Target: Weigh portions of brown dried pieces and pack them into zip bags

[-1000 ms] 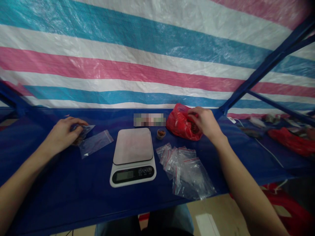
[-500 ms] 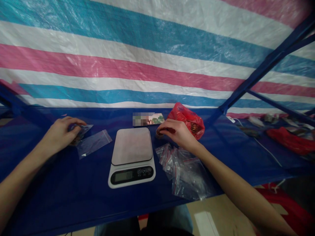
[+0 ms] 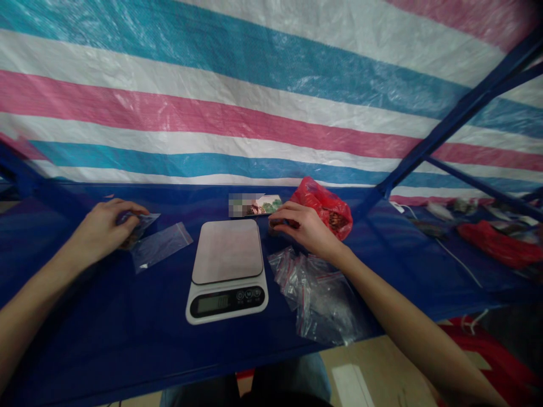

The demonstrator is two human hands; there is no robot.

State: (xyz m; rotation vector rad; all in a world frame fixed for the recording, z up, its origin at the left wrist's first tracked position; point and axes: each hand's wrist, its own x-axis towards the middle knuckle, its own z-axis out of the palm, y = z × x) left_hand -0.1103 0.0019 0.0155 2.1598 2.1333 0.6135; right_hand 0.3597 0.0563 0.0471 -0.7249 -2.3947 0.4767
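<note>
While the left hand (image 3: 104, 233) stays closed on a small zip bag (image 3: 141, 227), the right hand (image 3: 306, 228) curls around a small brown item (image 3: 276, 224), just right of the digital scale (image 3: 227, 265). A red plastic bag (image 3: 328, 206) lies just beyond that hand, clear zip bags (image 3: 316, 299) just below it

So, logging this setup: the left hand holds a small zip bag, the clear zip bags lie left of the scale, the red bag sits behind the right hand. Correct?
No: the head view shows the pile of clear zip bags right of the digital scale, not left. The rest stands as you said.
</note>
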